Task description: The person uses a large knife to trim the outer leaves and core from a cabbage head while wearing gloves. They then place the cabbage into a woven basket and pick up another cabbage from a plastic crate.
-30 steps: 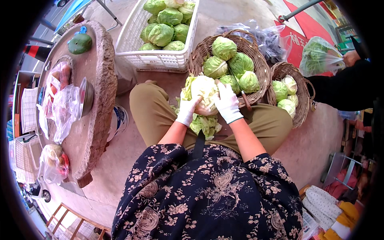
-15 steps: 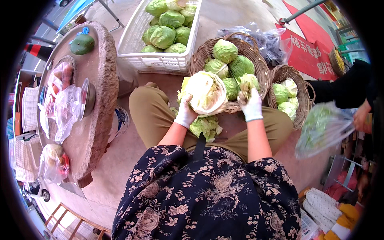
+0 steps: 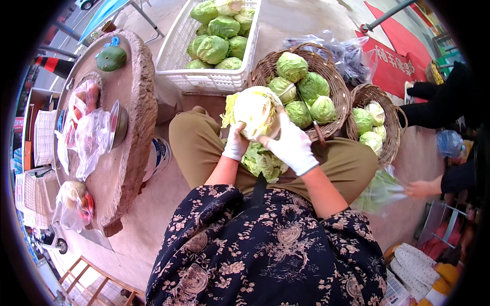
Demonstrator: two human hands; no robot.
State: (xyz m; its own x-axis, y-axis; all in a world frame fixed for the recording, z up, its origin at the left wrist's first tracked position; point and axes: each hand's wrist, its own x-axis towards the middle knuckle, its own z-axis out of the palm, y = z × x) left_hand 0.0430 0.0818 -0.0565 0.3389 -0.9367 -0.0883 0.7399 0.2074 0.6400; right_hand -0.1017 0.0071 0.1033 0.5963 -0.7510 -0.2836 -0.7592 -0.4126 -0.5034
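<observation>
A pale, trimmed cabbage is held up over my lap between both white-gloved hands. My left hand grips its lower left side, the thumb on the front. My right hand presses against the right side, with the fingers curving behind and the thumb low in front. A yellowish loose leaf sticks out on the left. Below, between my legs, lie green cabbage leaves. A knife rests on the wicker basket, its brown handle toward me and its blade among several green cabbages.
Ahead stands a white plastic crate of cabbages. A smaller wicker basket with cabbages is at right. On the left is a stone table with bagged produce. Another person's hand holds a plastic bag of greens.
My right hand has left the knife at the basket and moved left onto the cabbage. The cabbage has tilted and risen slightly. The other person's bag has swung down and left.
</observation>
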